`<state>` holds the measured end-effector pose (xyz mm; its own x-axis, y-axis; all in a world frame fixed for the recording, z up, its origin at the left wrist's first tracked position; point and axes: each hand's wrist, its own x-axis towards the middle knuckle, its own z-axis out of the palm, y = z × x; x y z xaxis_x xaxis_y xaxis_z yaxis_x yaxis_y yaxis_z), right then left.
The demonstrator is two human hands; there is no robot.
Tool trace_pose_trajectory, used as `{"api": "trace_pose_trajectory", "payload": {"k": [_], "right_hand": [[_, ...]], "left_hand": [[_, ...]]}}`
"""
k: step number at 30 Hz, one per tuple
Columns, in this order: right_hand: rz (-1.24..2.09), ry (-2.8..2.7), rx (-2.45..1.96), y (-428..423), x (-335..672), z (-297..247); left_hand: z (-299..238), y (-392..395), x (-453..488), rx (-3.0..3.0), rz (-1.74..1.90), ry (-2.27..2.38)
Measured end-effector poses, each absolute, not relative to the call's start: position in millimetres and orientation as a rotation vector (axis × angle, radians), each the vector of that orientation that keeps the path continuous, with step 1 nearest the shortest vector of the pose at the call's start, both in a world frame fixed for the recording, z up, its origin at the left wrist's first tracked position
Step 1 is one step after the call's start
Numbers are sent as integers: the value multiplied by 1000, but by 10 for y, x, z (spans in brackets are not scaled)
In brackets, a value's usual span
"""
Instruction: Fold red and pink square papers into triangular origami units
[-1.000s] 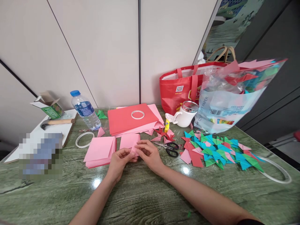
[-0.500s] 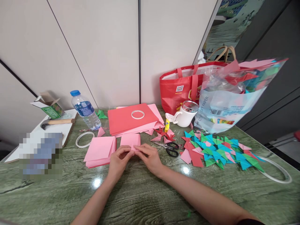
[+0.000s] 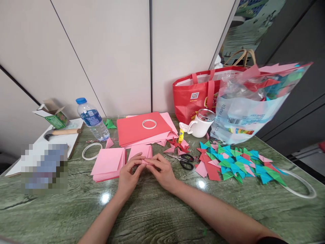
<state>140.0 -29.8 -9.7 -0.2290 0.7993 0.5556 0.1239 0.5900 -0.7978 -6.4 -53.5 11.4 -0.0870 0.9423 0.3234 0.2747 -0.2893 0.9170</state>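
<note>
Both hands meet at the table's middle over a small pink paper piece (image 3: 145, 162). My left hand (image 3: 129, 176) pinches its left side with curled fingers. My right hand (image 3: 162, 171) pinches its right side, fingertips pressed on the fold. Most of the piece is hidden under the fingers. Just behind them lies a small pink sheet stack (image 3: 141, 151), and to the left a larger pink stack (image 3: 108, 163). Black-handled scissors (image 3: 183, 161) lie right of my right hand.
A red paper stack (image 3: 138, 130) bears a tape ring. Around it stand a water bottle (image 3: 91, 119), a white mug (image 3: 200, 124), a glue stick (image 3: 180, 135), a red bag (image 3: 196, 96) and a plastic bag (image 3: 250, 105). Folded coloured triangles (image 3: 236, 164) cover the right side.
Both hands slid slightly away from me with the pink piece, then the fingers shifted along its fold. Nothing else moved.
</note>
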Motion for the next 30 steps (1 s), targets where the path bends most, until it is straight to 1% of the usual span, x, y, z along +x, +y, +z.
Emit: {"api": "trace_pose_trajectory", "payload": {"k": [6,10,15,22,26,30], "right_hand": [[797,-1690,-783,-281,1407,-92],[799,-1641,-896,-269,1409,-77],[913,-1618,-909,-257,1404,-58],[1057,-1549,-876,-205,1407,-137],[1168,-1496,-883,-203,1412,-121],[1192,-1517,-905,-237,1412,-75]], "left_hand": [[105,-552,-55,1482,1362,1438],[125,-529,-34,1276,1388,1364],[141,-517,-18,1163,1261,1342],[169,-551,25,1172,1221,1315],[160,-564,48,1251,1120,1319],[140,-596,72,1275,1038,1310]]}}
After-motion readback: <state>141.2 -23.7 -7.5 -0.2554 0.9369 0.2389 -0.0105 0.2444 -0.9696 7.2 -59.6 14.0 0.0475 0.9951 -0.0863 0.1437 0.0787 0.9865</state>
